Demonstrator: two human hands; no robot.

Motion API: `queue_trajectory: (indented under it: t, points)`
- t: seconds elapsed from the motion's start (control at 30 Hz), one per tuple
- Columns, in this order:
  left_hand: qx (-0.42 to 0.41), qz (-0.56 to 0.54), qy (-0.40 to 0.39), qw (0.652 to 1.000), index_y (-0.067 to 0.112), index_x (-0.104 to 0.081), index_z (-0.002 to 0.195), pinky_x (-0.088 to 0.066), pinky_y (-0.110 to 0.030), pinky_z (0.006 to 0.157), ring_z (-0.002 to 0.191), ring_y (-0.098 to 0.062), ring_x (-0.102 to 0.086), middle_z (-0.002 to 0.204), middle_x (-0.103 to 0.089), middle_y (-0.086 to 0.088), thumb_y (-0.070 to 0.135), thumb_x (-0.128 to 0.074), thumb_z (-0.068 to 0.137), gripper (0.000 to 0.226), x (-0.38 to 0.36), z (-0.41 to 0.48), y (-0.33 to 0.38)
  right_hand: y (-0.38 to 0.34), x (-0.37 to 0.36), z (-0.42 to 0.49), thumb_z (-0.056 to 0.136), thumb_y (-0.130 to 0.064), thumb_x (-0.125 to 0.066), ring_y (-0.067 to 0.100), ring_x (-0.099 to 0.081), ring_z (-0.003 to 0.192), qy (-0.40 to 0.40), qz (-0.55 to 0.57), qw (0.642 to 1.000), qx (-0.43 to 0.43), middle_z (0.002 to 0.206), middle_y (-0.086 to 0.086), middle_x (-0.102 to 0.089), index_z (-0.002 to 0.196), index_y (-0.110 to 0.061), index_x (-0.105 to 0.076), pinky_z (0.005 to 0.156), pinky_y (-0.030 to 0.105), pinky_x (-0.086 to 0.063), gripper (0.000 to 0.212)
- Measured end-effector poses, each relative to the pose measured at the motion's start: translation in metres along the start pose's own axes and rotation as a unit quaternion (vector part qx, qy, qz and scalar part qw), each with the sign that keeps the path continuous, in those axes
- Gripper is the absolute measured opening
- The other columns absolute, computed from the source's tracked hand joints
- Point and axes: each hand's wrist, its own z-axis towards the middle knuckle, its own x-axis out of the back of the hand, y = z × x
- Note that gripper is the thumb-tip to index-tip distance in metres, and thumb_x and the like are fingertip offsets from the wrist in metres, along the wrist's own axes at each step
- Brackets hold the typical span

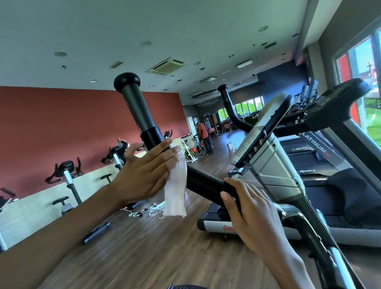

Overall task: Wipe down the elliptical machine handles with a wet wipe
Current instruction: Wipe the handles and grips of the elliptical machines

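Observation:
The elliptical's black left handle [140,114] rises from lower right to a knobbed top at upper left. My left hand [145,173] presses a white wet wipe [177,188] against the handle's lower grip, fingers fairly straight; the wipe hangs down below the palm. My right hand [251,211] grips the same bar lower down, thumb and fingers curled round it, next to the grey console [271,162]. A second black handle [228,106] curves up behind the console.
Treadmills [331,166] stand to the right beside large windows. Exercise bikes [68,175] line the red wall on the left. A white cord [149,211] and a dark bar [96,230] lie on the wooden floor. A person [204,136] stands far back.

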Motion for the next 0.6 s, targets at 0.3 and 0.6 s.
queue_trajectory:
  t: [0.3, 0.6]
  points:
    - [0.036, -0.105, 0.049, 0.993, 0.016, -0.070, 0.103, -0.036, -0.054, 0.095, 0.128, -0.017, -0.051, 0.115, -0.068, 0.006, 0.026, -0.039, 0.102, 0.033, 0.025, 0.016, 0.021, 0.013, 0.013, -0.005, 0.089, -0.049, -0.046, 0.004, -0.056, 0.101, -0.020, 0.110, 0.993, -0.049, 0.105, -0.018, -0.062, 0.114, -0.030, -0.056, 0.086, 0.026, -0.044, 0.033]
    - [0.179, -0.466, 0.071, 0.864, 0.021, -0.068, 0.094, -0.040, -0.022, 0.083, 0.088, -0.001, -0.058, 0.090, -0.067, 0.013, 0.034, -0.056, 0.091, 0.017, 0.051, 0.004, 0.161, 0.025, 0.087, -0.116, 0.087, -0.045, -0.052, 0.000, -0.061, 0.093, 0.019, 0.073, 0.984, -0.163, 0.097, -0.020, -0.065, 0.102, -0.032, -0.063, 0.078, 0.010, -0.042, 0.023]
